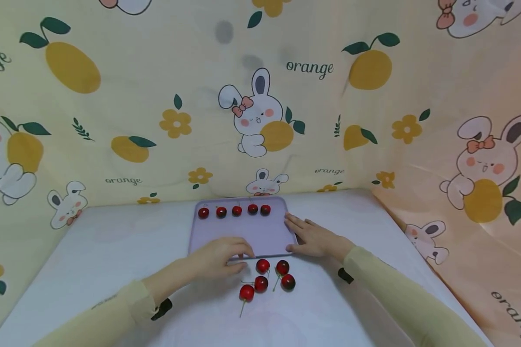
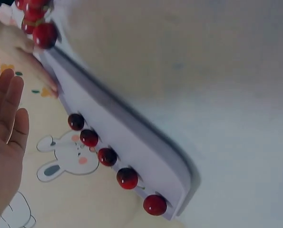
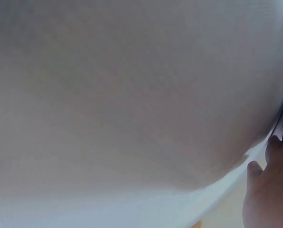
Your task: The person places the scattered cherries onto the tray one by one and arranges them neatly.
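A shallow lilac tray (image 1: 243,233) lies on the table, with several dark red cherries (image 1: 236,210) in a row along its far side. In front of it, several more stemmed cherries (image 1: 261,284) lie loosely grouped. My left hand (image 1: 217,258) hovers around the tray's front edge, left of the loose cherries, its fingers slightly bent and holding nothing. The left wrist view shows its fingers (image 2: 3,104) apart from the row of cherries (image 2: 107,156). My right hand (image 1: 316,239) rests against the tray's right edge, fingers extended; the right wrist view shows only part of it (image 3: 272,190).
The white table (image 1: 134,241) reaches back to a cream cloth backdrop (image 1: 199,86) printed with rabbits and oranges. The same cloth hangs along the right side (image 1: 451,202). A dark strap piece (image 1: 161,309) shows under the left sleeve.
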Demonstrator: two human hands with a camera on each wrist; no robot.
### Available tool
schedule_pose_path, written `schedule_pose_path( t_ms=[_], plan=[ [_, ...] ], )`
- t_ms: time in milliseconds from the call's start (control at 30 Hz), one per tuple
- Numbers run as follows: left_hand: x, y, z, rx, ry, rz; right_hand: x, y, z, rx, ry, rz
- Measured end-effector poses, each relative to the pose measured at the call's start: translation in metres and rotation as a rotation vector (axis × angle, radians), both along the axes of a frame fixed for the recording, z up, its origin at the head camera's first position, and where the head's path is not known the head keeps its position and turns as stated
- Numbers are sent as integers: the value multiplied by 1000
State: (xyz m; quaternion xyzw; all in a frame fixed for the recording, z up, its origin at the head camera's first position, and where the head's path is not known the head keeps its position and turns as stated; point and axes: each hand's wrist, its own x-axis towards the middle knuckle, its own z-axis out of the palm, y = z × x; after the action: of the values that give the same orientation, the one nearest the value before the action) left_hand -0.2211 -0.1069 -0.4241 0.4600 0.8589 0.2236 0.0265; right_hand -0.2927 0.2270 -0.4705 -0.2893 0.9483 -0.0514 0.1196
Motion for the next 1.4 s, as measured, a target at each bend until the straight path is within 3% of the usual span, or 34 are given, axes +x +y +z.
schedule_pose_path(
  t_ms=[133, 400, 667, 1100, 1400],
  plan=[
    [14, -2, -4, -47, -33, -37, 0, 0, 0, 12, 2, -4],
    [32, -3, -10, -158, 0, -144, 0, 0, -1, 5, -3, -10],
    [36, -4, -13, -196, -3, -167, 0, 0, -5, 3, -5, -13],
    [39, -7, -18, -162, 53, -199, 0, 1, -2, 1, -2, -10],
    [38, -8, -21, -162, -34, -192, 2, -1, -1, -2, -7, -18]
  ],
)
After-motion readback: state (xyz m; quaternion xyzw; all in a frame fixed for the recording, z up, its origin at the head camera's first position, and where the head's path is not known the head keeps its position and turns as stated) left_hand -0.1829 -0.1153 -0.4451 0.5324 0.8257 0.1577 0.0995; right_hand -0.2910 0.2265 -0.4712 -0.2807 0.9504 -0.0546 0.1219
